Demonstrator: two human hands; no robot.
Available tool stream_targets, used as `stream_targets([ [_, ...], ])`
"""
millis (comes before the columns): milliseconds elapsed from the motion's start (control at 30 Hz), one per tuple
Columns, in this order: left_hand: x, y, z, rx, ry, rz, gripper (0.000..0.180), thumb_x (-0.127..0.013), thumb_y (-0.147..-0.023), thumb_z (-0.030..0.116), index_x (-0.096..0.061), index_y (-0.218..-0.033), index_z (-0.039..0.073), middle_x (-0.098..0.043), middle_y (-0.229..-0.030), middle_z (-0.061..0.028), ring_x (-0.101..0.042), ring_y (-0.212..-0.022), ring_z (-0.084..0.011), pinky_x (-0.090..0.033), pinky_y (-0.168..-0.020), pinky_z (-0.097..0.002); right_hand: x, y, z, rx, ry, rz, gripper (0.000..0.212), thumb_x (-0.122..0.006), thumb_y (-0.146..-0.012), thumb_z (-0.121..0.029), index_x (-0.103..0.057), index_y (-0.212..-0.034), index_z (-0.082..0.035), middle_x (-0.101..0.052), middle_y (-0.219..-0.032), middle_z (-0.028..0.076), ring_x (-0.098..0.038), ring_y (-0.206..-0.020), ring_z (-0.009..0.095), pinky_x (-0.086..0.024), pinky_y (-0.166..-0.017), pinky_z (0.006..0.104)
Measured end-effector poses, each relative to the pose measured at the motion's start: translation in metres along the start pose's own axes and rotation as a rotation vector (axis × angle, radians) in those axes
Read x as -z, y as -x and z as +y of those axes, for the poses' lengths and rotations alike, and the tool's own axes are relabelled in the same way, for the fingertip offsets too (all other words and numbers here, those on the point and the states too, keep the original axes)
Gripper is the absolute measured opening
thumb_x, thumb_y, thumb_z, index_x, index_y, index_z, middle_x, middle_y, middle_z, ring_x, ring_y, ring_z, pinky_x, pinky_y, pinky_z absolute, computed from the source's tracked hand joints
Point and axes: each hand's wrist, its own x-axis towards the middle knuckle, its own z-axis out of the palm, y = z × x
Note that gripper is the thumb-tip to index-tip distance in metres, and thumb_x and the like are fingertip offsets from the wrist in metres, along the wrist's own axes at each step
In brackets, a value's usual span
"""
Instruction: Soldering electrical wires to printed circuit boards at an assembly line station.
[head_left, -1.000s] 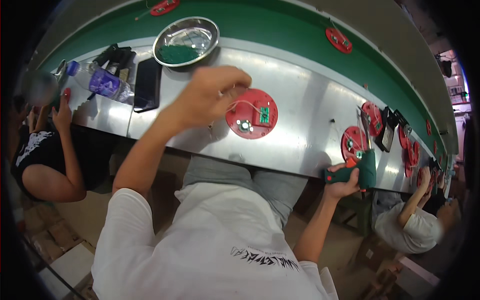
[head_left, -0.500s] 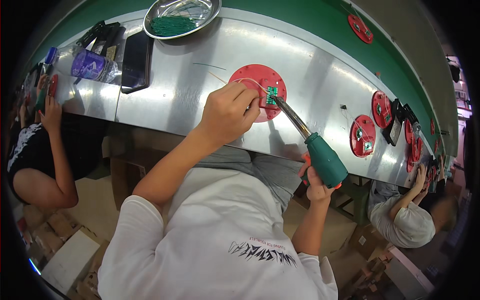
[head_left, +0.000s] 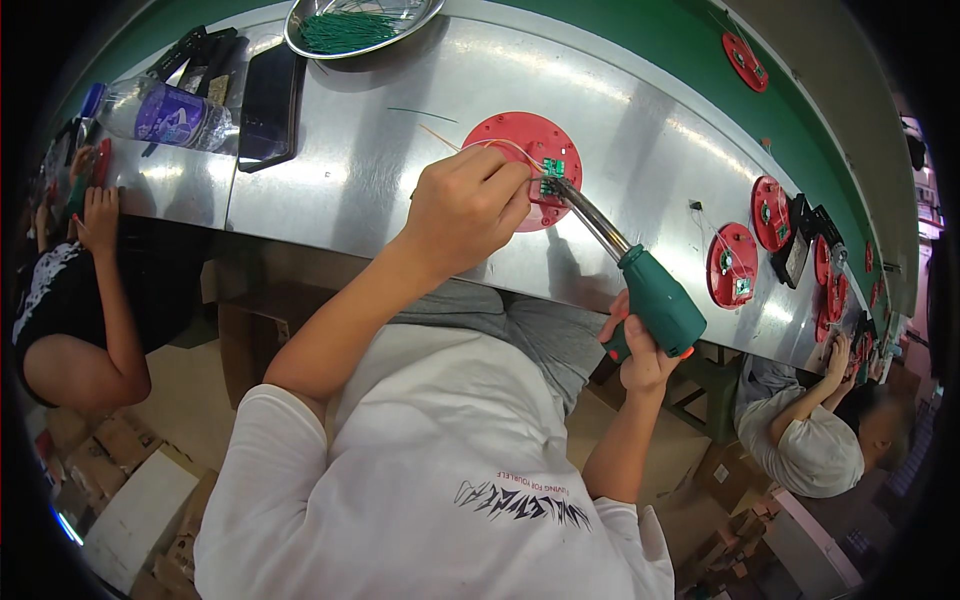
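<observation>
Green gun-shaped tool [head_left: 664, 298] right up at the board [head_left: 552, 171]

Head cam: right hand [head_left: 647, 362] is wrapped round the tool, metal tip [head_left: 572, 194] up-left of that grip, at the board on the red disc [head_left: 505, 128]. Left hand [head_left: 466, 208] sits just left of the tip, fingertips pinched on what looks like a thin wire [head_left: 537, 179]. Steel bowl [head_left: 412, 18] of green wires [head_left: 345, 33] is further out, up-left of that pinch

An assembly workshop: co-workers [head_left: 818, 455] line a metal bench [head_left: 350, 190] beside a green belt [head_left: 645, 38].
</observation>
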Motion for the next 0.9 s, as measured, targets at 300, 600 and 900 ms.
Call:
stream_targets([
  [300, -0.001, -0.001, -0.001, -0.031, -0.019, 0.021, 0.008, -0.07, -0.075, 0.003, -0.064, -0.08, 0.004, -0.06, -0.074, -0.0086, -0.061, -0.063, -0.026, -0.05, -0.055, -0.0367, 0.002, 0.004, -0.001, 0.065, -0.125, 0.122, 0.043, -0.061, -0.091, -0.012, -0.055, -0.128, 0.01, -0.066, -0.109, 0.024, -0.062, -0.062, 0.023, -0.051, -0.052, 0.0323],
  [600, 0.001, -0.002, 0.0, 0.063, 0.088, 0.002, 0.007, -0.068, -0.078, 0.006, -0.062, -0.081, 0.005, -0.062, -0.077, -0.0083, -0.063, -0.066, -0.0267, -0.051, -0.057, -0.0375, 0.003, 0.01, 0.001, 0.057, -0.106, 0.11, 0.045, -0.063, -0.091, -0.013, -0.055, -0.129, 0.009, -0.066, -0.11, 0.024, -0.063, -0.062, 0.023, -0.052, -0.053, 0.0317],
  [900, 0.001, -0.002, 0.0, 0.076, 0.087, -0.035, 0.008, -0.069, -0.079, 0.007, -0.062, -0.082, 0.005, -0.064, -0.081, -0.0082, -0.064, -0.07, -0.0271, -0.052, -0.06, -0.0373, -0.004, 0.008, -0.006, 0.038, -0.077, 0.08, 0.036, -0.063, -0.086, -0.002, -0.062, -0.12, 0.009, -0.069, -0.105, 0.021, -0.063, -0.063, 0.019, -0.052, -0.055, 0.0305],
])
